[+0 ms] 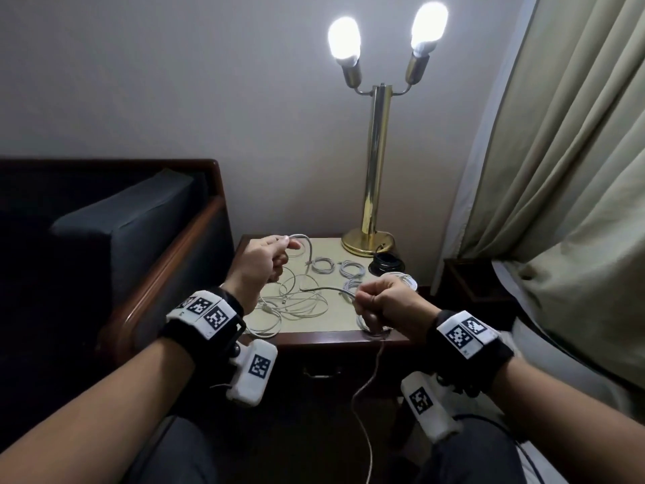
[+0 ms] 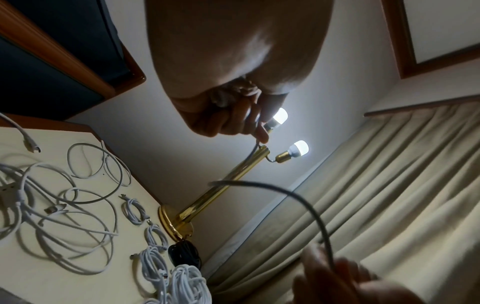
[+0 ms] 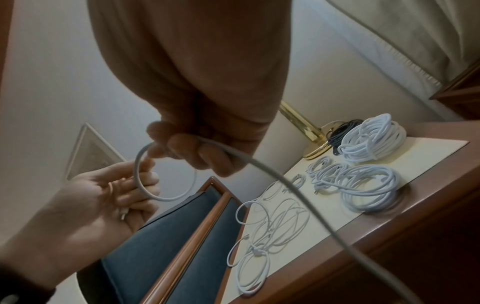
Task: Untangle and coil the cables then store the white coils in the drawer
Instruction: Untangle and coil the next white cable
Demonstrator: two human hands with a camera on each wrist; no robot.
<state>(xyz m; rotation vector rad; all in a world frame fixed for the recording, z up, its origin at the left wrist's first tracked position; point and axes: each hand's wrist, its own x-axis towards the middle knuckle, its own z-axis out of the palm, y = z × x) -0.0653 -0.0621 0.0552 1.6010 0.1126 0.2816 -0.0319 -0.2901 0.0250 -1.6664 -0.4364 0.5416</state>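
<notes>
Head view: my left hand (image 1: pixel 260 262) pinches the white cable (image 1: pixel 303 244) at frame centre; my right hand (image 1: pixel 382 302) grips its run. I'm coiling; next, another loop.

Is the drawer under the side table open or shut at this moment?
Shut. In the head view the drawer front sits flush under the side table edge, its handle in place.

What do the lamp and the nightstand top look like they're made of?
Lamp: looks like polished brass, or brass-plated metal; its gold column and base mirror the light.
Nightstand top: a matte cream inset, possibly laminate, framed by glossy reddish-brown wood or veneer.
</notes>
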